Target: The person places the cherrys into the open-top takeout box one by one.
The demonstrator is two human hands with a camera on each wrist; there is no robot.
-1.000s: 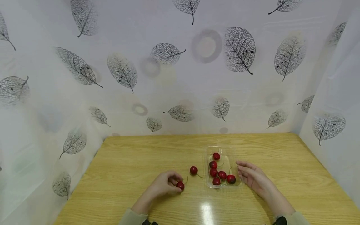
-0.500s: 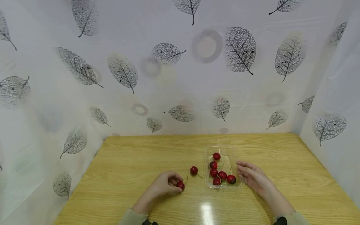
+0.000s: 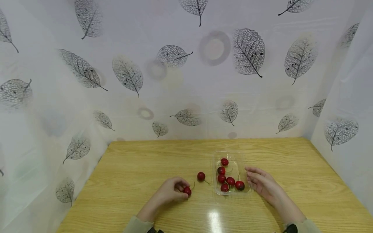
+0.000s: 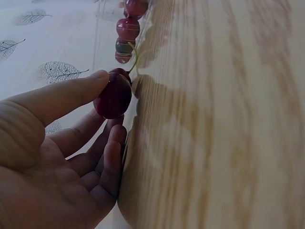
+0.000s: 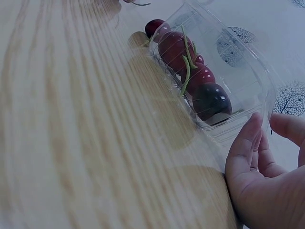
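Note:
Thumb and fingers of my left hand (image 3: 172,191) pinch a dark red cherry (image 3: 187,191), its green stem pointing up; the left wrist view has this cherry (image 4: 113,98) close beside the wooden tabletop. A second cherry (image 3: 201,176) lies on the table between that hand and a clear plastic box (image 3: 237,165). Inside the box sit several cherries (image 3: 221,178), some with stems. At the box's right side is my right hand (image 3: 265,186), its fingers loosely bent and fingertips right at the wall. In the right wrist view, the fingers (image 5: 245,148) meet the near end of the box (image 5: 238,114).
The wooden table (image 3: 140,158) reaches back to a pale curtain (image 3: 186,84) printed with leaves, which also runs along the left and right sides. A bright light reflection lies on the tabletop in front of the box.
The cherry in my left hand has shifted up very slightly. The right hand, the box and the other cherries stay where they were.

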